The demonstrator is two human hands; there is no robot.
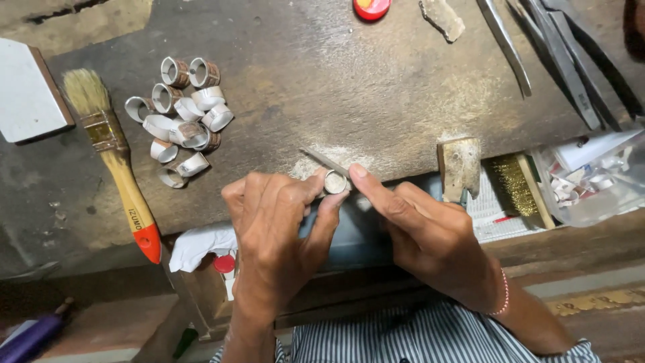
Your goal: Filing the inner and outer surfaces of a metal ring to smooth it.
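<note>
Our left hand [275,228] pinches a small ring [334,181]. Our right hand [423,235] grips a thin file [326,161] against it, near loose rings [181,117].

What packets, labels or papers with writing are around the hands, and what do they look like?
Clear plastic bag: far right of the bench, crumpled, holding small whitish pieces.
Printed paper: under the brass brush at right, white with dark lines and a red mark.
Paintbrush handle: left, pale wood with dark lettering, orange tip.
No screens or signs.
</note>
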